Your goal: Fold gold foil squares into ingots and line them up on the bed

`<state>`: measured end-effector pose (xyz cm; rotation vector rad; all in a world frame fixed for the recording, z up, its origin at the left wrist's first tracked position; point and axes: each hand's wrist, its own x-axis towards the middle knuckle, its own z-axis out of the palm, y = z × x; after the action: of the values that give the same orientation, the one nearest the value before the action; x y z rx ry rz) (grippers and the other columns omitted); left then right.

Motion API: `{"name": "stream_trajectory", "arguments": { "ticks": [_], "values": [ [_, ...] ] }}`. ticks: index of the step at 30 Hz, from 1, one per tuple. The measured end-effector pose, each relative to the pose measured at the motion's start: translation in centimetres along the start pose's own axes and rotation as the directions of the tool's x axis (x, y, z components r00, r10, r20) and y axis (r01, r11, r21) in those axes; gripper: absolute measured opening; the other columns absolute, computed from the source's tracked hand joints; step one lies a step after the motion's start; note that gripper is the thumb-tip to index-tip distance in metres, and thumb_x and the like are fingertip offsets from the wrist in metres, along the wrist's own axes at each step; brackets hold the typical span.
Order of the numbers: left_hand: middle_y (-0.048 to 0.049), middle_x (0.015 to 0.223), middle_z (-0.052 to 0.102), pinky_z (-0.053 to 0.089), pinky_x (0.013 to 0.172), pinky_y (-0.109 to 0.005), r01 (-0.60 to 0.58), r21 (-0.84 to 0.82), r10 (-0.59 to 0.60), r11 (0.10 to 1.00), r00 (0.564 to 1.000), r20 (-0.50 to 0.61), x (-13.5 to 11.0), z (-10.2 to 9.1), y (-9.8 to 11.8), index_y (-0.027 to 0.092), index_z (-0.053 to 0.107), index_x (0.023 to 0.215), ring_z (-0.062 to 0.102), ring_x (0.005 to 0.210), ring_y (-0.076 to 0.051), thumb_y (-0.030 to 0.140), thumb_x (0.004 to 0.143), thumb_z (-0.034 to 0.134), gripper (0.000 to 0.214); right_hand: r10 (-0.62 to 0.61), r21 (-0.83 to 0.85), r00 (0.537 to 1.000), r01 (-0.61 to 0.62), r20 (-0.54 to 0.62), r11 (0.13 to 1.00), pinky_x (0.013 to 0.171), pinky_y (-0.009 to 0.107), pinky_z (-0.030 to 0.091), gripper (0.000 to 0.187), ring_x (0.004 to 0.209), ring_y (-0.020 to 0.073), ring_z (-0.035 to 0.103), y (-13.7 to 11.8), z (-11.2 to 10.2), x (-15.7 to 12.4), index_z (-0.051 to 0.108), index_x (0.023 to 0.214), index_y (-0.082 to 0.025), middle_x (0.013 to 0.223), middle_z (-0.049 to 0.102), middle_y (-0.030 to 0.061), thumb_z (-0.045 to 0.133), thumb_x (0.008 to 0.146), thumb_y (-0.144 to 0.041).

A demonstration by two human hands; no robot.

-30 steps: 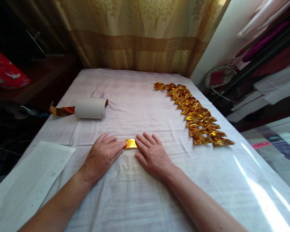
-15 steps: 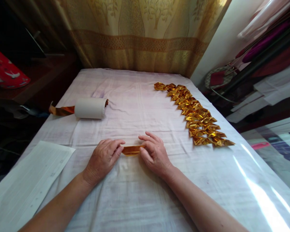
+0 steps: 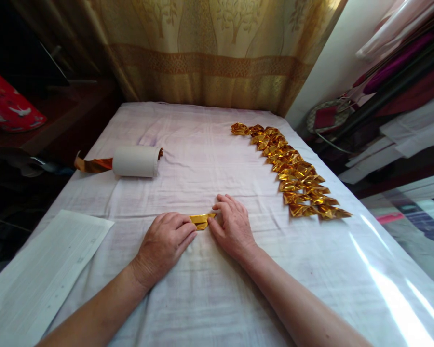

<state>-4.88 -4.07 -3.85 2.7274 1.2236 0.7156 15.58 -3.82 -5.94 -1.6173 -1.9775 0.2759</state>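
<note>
Between my hands lies a folded strip of shiny gold foil paper (image 3: 202, 221), low on the white cloth. My left hand (image 3: 166, 243) is closed over the strip's left end, fingers pressed together and hiding that end. The thumb and forefinger of my right hand (image 3: 235, 224) pinch its right end, which shows a slanted fold; the other fingers are slightly raised. Off to the right stand rows of folded gold foil pieces (image 3: 289, 166), nested against one another.
A white cardboard tube (image 3: 134, 161) with coppery foil paper inside lies at the left. A sheet of paper (image 3: 58, 270) rests near the left edge. A red patterned container (image 3: 12, 103) stands on a dark cabinet (image 3: 58, 111). A gold curtain (image 3: 210, 62) hangs behind the cloth-covered surface (image 3: 188, 130).
The foil strip has turned to show a bright gold face with a slanted right end. My left hand has moved right and further over it; my right hand has barely shifted.
</note>
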Motion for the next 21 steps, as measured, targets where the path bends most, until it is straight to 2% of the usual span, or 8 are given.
{"name": "stream_trajectory", "arguments": {
  "ticks": [4,9,12,16,21],
  "values": [
    [-0.0038,0.096,0.072,0.047,0.085,-0.036,-0.059,0.066,0.061,0.996,0.998,-0.030,0.1,-0.1,0.2,0.021,0.070,0.092,0.063,0.089,-0.019,0.026,0.097,0.051,0.021,-0.001,-0.010,0.998,0.002,0.063,1.000,0.110,0.050,0.030,0.026,0.137,0.0307,0.042,-0.2,-0.2,0.1,0.063,0.104,-0.021,0.139,0.056,0.0136,0.066,0.083,-0.036],
    [-0.0032,0.097,0.073,0.044,0.097,-0.041,-0.131,0.145,0.135,0.981,0.991,-0.015,0.0,-0.7,0.5,0.021,0.070,0.095,0.065,0.088,-0.019,0.023,0.100,0.043,0.027,0.039,0.001,0.995,-0.039,0.091,0.999,0.105,0.045,0.033,0.013,0.131,0.0264,0.049,-0.4,-0.8,0.7,0.064,0.097,-0.022,0.135,0.061,0.0102,0.063,0.086,-0.028],
    [-0.0024,0.098,0.073,0.043,0.099,-0.041,-0.137,0.150,0.140,0.979,0.990,-0.012,-0.1,-0.7,0.5,0.022,0.070,0.095,0.066,0.087,-0.018,0.022,0.101,0.041,0.029,0.057,0.009,0.996,-0.058,0.071,0.998,0.101,0.042,0.035,0.007,0.125,0.0239,0.053,-0.4,-0.9,1.1,0.065,0.092,-0.023,0.129,0.065,0.0077,0.058,0.089,-0.022],
    [-0.0022,0.103,0.074,0.042,0.101,-0.043,-0.129,0.145,0.132,0.981,0.991,-0.011,-0.3,-0.5,0.2,0.022,0.070,0.099,0.067,0.092,-0.019,0.023,0.101,0.041,0.028,0.060,-0.001,0.998,-0.060,0.027,0.998,0.096,0.041,0.035,0.015,0.117,0.0226,0.057,-0.1,-0.6,1.3,0.065,0.088,-0.023,0.122,0.068,0.0063,0.052,0.092,-0.017],
    [-0.0034,0.111,0.074,0.041,0.099,-0.044,-0.144,0.201,0.143,0.969,0.990,0.020,-0.4,-0.6,0.4,0.020,0.070,0.101,0.067,0.099,-0.022,0.021,0.101,0.040,0.030,-0.050,0.024,0.999,0.051,-0.017,0.998,0.100,0.042,0.035,0.010,0.121,0.0243,0.055,0.3,-0.1,0.9,0.064,0.098,-0.022,0.126,0.066,0.0098,0.059,0.091,-0.024]
  ]
}}
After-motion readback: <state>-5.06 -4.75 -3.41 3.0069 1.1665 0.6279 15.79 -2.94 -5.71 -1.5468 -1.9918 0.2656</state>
